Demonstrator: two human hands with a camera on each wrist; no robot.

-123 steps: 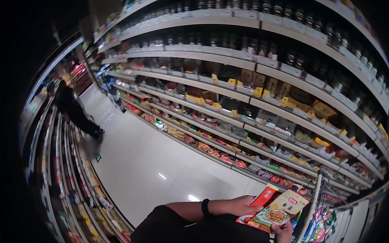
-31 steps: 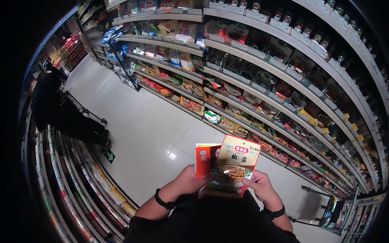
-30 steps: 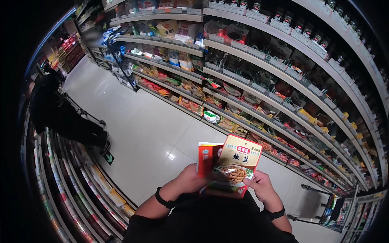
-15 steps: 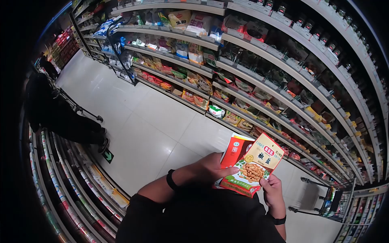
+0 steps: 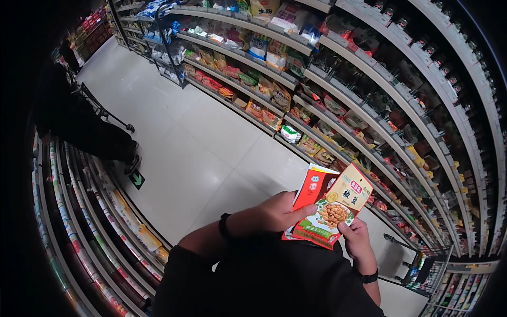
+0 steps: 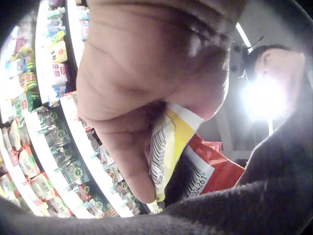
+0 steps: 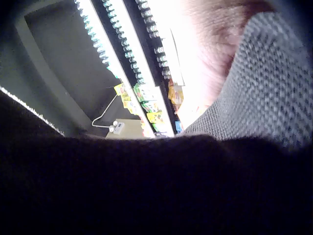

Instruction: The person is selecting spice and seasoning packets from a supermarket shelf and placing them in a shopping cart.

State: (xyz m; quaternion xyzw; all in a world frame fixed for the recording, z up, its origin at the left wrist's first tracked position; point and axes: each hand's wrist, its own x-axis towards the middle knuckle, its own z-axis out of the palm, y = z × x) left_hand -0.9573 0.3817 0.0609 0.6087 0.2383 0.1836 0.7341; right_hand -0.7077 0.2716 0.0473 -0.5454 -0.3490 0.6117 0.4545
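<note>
Both hands hold a small fan of flat seasoning packets in front of the body. In front is a cream-and-red packet [image 5: 338, 203] with a picture of fried food and large Chinese characters. My right hand [image 5: 360, 243] pinches its lower right edge, thumb on the front. A red packet [image 5: 311, 189] and a white-and-yellow edge show behind it. My left hand [image 5: 280, 212] grips the packets from the left, its thumb over the front one. In the left wrist view, barcodes show on a yellow-and-white packet [image 6: 168, 147] and a red packet [image 6: 222, 171]. The right wrist view shows mostly sleeve and overexposed skin.
Long shelves [image 5: 296, 79] of bagged goods and jars curve along the far side and right. A low shelf [image 5: 100, 227] runs along the left. A person [image 5: 84, 121] in dark clothes stands there near a cart. Another shopping cart [image 5: 428, 272] is at right on the tiled floor [image 5: 206, 158].
Over the last second the packets shift right and tilt clockwise in the head view, still in both hands. The view tips down. Since the oldest frame, the view has swung toward the right-hand cart's left.
</note>
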